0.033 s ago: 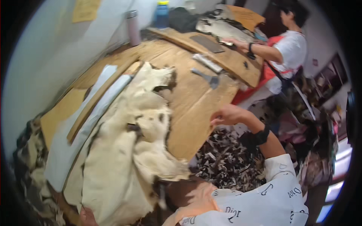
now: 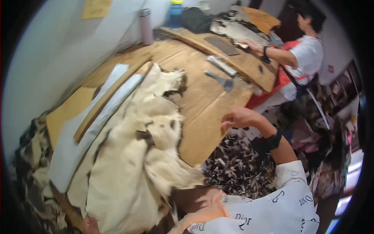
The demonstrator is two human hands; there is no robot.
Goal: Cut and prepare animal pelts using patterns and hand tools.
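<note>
A large cream hide [image 2: 117, 167] with ragged, dark-flecked edges lies over the left part of a wooden worktable [image 2: 198, 140]. My left hand [image 2: 90, 223], mostly cut off at the lower edge, pinches the hide's near edge. My right hand [image 2: 237, 117] is beside the table's right edge, its fingers curled; whatever they may hold is too small to make out. Left of the hide lie white sheets [image 2: 66, 152], a long wooden strip [image 2: 101, 109] and a tan sheet [image 2: 62, 113]. A flat metal scraper [image 2: 222, 82] and a pale roll [image 2: 222, 65] lie farther back.
A co-worker [image 2: 307, 58] in white and red handles hides [image 2: 230, 29] at the far end, beside a board [image 2: 249, 70]. A pink flask [image 2: 146, 27] and a blue bottle [image 2: 175, 15] stand by the wall. Dark scraps [image 2: 237, 167] heap below the table's right edge.
The whole scene sits slightly farther right in the picture. My hands and the hide show no clear change.
</note>
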